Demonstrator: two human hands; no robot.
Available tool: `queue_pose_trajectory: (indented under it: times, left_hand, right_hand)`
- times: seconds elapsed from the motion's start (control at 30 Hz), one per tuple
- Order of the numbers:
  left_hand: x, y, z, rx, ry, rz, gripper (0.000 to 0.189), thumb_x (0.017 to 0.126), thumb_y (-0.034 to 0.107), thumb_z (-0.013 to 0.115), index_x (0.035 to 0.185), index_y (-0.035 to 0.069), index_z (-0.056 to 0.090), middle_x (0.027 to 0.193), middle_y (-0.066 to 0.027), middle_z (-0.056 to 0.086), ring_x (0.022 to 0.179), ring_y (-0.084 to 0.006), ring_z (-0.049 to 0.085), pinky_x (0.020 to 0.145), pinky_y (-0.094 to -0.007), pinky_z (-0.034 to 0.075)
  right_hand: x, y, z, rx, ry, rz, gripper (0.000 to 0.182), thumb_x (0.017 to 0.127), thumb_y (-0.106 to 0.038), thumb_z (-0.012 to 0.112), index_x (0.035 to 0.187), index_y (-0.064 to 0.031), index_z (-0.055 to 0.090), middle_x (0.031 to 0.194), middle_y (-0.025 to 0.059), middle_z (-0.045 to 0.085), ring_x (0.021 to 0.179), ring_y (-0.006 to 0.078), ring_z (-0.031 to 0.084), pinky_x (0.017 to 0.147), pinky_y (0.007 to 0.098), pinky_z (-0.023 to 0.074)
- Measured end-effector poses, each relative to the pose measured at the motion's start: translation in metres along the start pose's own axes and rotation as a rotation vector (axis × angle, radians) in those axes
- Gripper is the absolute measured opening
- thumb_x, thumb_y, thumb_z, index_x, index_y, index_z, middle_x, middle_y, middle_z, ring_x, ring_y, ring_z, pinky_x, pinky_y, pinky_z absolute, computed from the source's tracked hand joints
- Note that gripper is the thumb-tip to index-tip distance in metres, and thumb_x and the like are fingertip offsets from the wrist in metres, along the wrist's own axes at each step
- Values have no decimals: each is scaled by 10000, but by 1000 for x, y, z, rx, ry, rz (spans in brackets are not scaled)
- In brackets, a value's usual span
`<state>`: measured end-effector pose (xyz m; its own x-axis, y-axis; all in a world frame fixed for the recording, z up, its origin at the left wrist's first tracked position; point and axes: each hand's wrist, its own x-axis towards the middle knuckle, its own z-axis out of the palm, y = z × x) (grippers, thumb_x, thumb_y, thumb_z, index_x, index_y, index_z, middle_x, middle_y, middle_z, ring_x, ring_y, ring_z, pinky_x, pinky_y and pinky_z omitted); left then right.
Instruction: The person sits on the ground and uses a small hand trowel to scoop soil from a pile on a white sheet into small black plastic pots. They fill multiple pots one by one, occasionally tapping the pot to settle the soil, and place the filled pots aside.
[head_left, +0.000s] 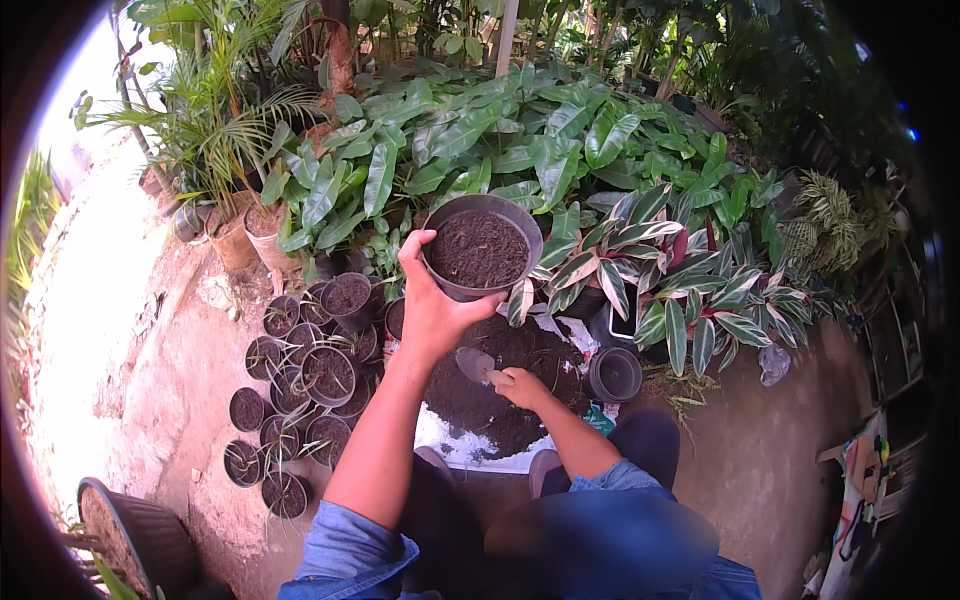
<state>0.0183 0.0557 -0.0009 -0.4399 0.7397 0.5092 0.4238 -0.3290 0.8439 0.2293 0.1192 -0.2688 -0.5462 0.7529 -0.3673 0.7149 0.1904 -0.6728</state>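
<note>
Raised in front of me, my left hand (439, 311) grips a black plastic pot (534, 244) by its side. Dark soil (480, 249) fills it to a little below the rim. Lower and to the right, my right hand (521, 388) holds a hand trowel (474, 365) by its handle. The trowel's blade is over a heap of dark potting soil (465, 409), which lies on a white plastic sheet or sack (442, 435) between my feet. Right of the heap stands a nested stack of black pots (616, 375).
Several small soil-filled pots (330, 375), some with slender seedlings, crowd the ground at left. Leafy green plants (465, 135) and striped-leaf plants (675, 262) line the back. A phone (624, 319) leans among the striped leaves. A large ribbed pot (142, 532) sits at lower left.
</note>
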Motion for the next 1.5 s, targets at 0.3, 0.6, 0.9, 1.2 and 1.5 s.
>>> queue_pose_trajectory:
  times: [0.3, 0.6, 0.9, 1.2, 1.5]
  left_hand:
    - [9, -11, -9, -51, 22, -13, 1066, 597, 218, 928, 1394, 96, 232, 1296, -187, 453, 1189, -291, 544, 1054, -402, 428]
    - [12, -24, -12, 15, 9, 17, 1083, 594, 241, 939, 1399, 103, 227, 1306, -183, 442, 1174, -303, 553, 1036, -418, 442]
    - [12, -30, -6, 50, -1, 15, 1096, 588, 247, 935, 1408, 115, 220, 1302, -193, 466, 1171, -312, 570, 1028, -424, 453]
    - [9, -20, -8, 68, -16, 5, 1080, 595, 242, 929, 1403, 100, 226, 1301, -195, 470, 1167, -313, 570, 1033, -423, 453]
    - [5, -13, -9, 0, -41, -59, 1079, 598, 257, 930, 1404, 89, 233, 1304, -212, 463, 1193, -318, 553, 1051, -426, 438]
  right_hand:
    - [-62, 12, 180, 702, -208, 220, 393, 939, -275, 695, 1230, -20, 622, 673, 11, 543, 474, 87, 479, 410, 277, 376]
    - [-2, 68, 166, 525, 166, 99, 403, 904, -290, 729, 1215, -42, 664, 668, 16, 568, 491, 97, 500, 447, 278, 407]
    - [19, 42, 144, 348, 297, 72, 607, 865, -370, 730, 1344, -22, 598, 1258, 245, 658, 1189, 399, 623, 994, 428, 488]
    - [-18, 16, 84, 166, 204, 46, 602, 875, -372, 743, 1356, -41, 596, 1253, 250, 659, 1178, 415, 625, 988, 450, 495]
    - [11, -48, -66, 116, 49, -222, 539, 879, -292, 742, 1318, -7, 616, 1172, 181, 704, 1078, 265, 671, 965, 366, 486]
